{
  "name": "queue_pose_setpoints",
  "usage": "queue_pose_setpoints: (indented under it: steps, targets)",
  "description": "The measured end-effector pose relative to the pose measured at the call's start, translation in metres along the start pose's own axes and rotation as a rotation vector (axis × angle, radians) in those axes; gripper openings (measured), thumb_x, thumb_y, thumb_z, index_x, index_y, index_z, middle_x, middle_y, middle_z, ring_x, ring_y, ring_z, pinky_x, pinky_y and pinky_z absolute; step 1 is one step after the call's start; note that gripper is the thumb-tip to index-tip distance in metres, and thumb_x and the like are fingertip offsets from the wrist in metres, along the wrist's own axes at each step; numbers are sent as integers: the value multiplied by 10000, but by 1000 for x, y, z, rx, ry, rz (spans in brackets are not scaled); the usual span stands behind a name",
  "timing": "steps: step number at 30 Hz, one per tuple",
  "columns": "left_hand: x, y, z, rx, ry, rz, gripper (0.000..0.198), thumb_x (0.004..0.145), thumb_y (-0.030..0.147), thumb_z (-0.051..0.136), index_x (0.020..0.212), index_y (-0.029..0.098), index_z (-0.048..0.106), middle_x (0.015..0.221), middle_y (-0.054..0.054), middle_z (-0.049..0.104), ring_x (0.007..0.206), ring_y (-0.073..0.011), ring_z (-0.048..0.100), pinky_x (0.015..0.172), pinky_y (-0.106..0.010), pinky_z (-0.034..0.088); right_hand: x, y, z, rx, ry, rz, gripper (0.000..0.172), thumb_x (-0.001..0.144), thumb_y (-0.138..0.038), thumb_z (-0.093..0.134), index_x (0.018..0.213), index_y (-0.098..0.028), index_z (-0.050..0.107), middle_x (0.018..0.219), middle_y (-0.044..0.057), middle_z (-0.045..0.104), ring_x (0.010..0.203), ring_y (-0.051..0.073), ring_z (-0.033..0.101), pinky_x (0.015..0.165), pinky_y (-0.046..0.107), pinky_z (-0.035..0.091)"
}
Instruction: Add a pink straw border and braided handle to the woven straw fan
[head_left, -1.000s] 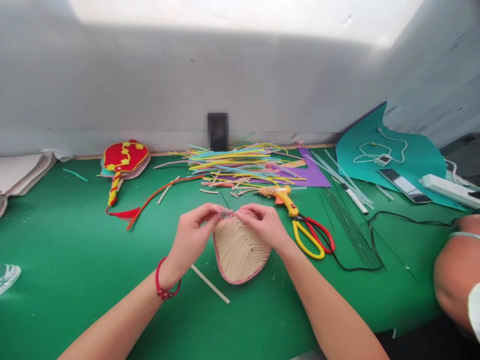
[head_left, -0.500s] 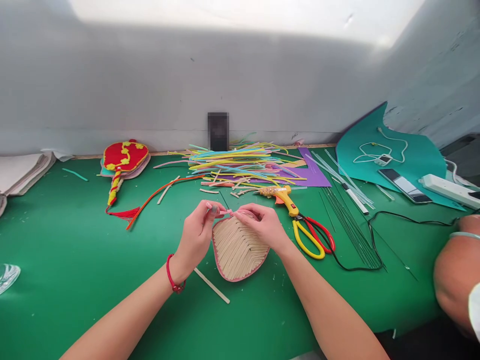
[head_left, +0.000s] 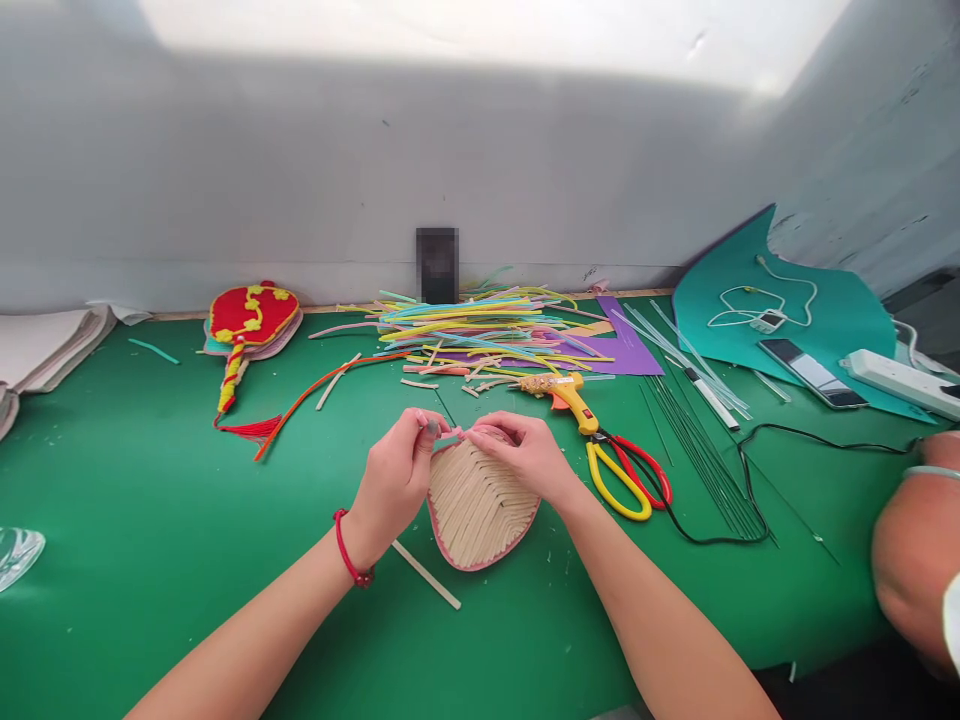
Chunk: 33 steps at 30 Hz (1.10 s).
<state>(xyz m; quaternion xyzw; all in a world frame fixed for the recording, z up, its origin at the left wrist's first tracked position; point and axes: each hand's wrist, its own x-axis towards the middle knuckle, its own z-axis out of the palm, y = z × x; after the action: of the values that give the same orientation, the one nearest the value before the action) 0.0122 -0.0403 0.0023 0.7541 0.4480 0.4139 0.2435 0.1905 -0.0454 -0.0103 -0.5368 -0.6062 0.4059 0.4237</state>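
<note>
Off toward the upper left of the frame, a red fan-shaped piece with yellow trim and a twisted handle (head_left: 253, 312) lies on the green worktop (head_left: 225, 560), well apart from the work. Coming rightward, the left hand (head_left: 394, 475) has its grip pinched together, thumb to finger, on what looks like a short, soft pink strip (head_left: 451, 436). Below that wrist a loose cream strip (head_left: 427, 576) lies flat; I'd keep the forearm from dragging it about.

The leaf-shaped cream panel with a pink edge (head_left: 484, 510) is at the centre of the frame, its narrower end up between the two hands. A thin dark green wire (head_left: 445, 405) shows just beyond that end. I'd say the pink strip wants steady, light tension here, laid snug to the tip; too hard a tug could twist the wire or pull the cream rows out of line.

The right hand (head_left: 525, 452) has its grip clamped on the panel's upper right edge, thumb on the front face. That is the anchoring side, to my eye, and best kept quiet while the left does the fine work. Farther right, the yellow glue gun (head_left: 576, 402) rests near; its nozzle points left, so I'd mind the knuckles there
</note>
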Motion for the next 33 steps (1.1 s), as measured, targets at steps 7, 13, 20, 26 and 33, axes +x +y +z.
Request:
queue_pose_setpoints:
  steps: [7, 13, 20, 26, 33]
  targets:
    - [0, 0, 0, -22, -31, -6, 228, 943, 299, 339, 802, 210, 495, 834, -34, 645, 764, -141, 612, 716, -251, 476, 0, 1, 1, 4, 4, -5, 257, 760, -425, 631, 809, -179, 686, 811, 23, 693, 775, 165, 611, 713, 267, 461]
    - [12, -3, -2, -601, -3, -328, 247, 896, 411, 452, 787, 189, 452, 811, -20, 619, 775, -178, 683, 779, -329, 533, 0, 2, 2, 39, 32, -15, 269, 749, -436, 638, 808, -177, 686, 811, 30, 693, 778, 175, 618, 712, 278, 479]
    - [20, -18, 0, -1016, -227, -725, 219, 778, 345, 642, 757, 174, 505, 756, -8, 649, 686, -135, 672, 724, -263, 529, -4, -2, 2, 88, 22, -87, 239, 734, -422, 667, 792, -191, 694, 788, 25, 699, 748, 167, 626, 706, 274, 496]
    - [25, -22, -12, -723, -433, -574, 246, 737, 396, 671, 740, 152, 649, 654, 2, 613, 588, -100, 575, 643, -243, 506, -11, -12, -4, 27, -376, -108, 247, 770, -403, 628, 797, -171, 710, 748, 25, 702, 681, 144, 611, 627, 236, 476]
    - [23, -1, -34, -300, -504, -165, 123, 768, 294, 629, 734, 200, 700, 724, -22, 698, 669, -152, 628, 650, -247, 507, -11, -12, -9, -74, -612, -108, 191, 791, -313, 596, 841, -178, 722, 794, 20, 718, 716, 144, 623, 666, 219, 479]
